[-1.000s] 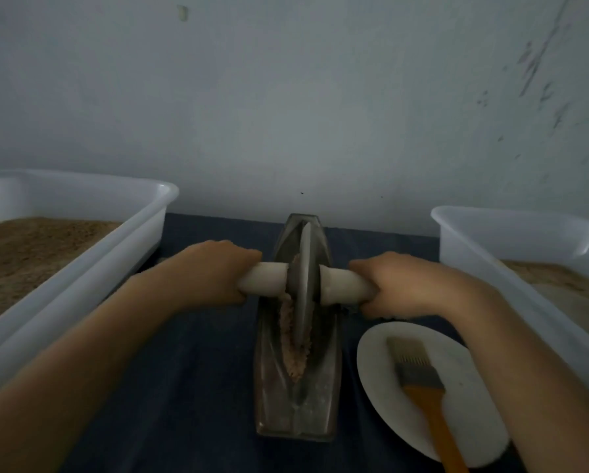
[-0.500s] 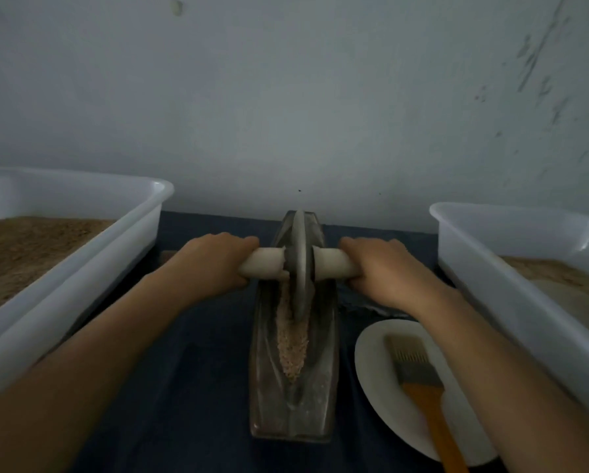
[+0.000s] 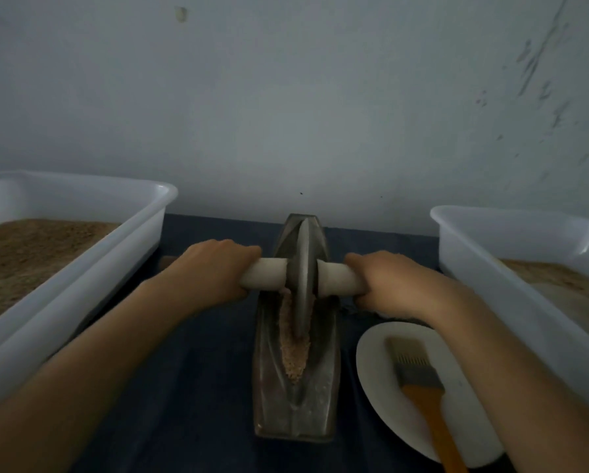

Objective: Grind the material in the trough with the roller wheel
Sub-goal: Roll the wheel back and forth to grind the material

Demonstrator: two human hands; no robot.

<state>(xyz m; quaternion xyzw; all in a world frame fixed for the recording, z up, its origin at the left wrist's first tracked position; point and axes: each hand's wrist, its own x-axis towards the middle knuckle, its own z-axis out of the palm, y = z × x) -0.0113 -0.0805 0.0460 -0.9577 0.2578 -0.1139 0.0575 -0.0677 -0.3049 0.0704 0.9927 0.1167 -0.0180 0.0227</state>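
- Trough (image 3: 295, 397): long, narrow, dull grey metal boat shape, lying lengthwise away from the viewer on dark cloth
- Roller wheel (image 3: 303, 278): thin grey disc standing upright on edge in the groove toward the far end, pale cylindrical handles sticking out both sides
- Material (image 3: 295, 353): coarse tan-pink granules heaped along the groove, just nearer than the disc

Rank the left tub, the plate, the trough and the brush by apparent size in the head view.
1. left tub, largest, though cropped and nearer the camera
2. trough and plate, too alike to rank
3. brush, smallest
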